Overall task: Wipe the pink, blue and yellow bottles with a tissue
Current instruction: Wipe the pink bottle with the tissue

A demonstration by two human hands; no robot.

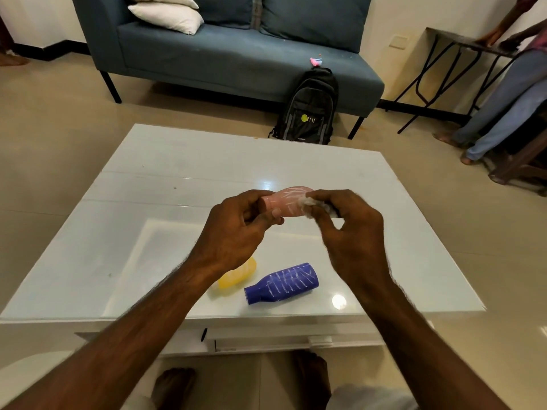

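Above the glossy white table (124, 238), the pink bottle (285, 202) is held on its side, its neck pinched between the thumb and fingers of the left hand (236, 232). Its smooth, rounded plastic body is marked with thin white scribbled lines. A crumpled white tissue (309, 202) is clamped in the closed fingertips of the right hand (352, 235) and pressed against the wide end of the bottle.

Nearer the front edge of the table, the blue bottle (281, 283) is laid on its side, its neck pointing left and its body crossed by similar white strokes. Just to its left the yellow bottle (236, 276) is seen lying down, partly hidden by the left wrist.

Beyond the table a black backpack (307, 108) is leaned against a blue-grey fabric sofa (225, 54); a yellow-green dot followed by pale letters, seemingly "PT IT", can be made out on it. Two pale cushions (168, 11) are stacked on the sofa. At the right, a folding table (461, 48) with thin black legs is touched by other people, of whom only legs and arms are seen.
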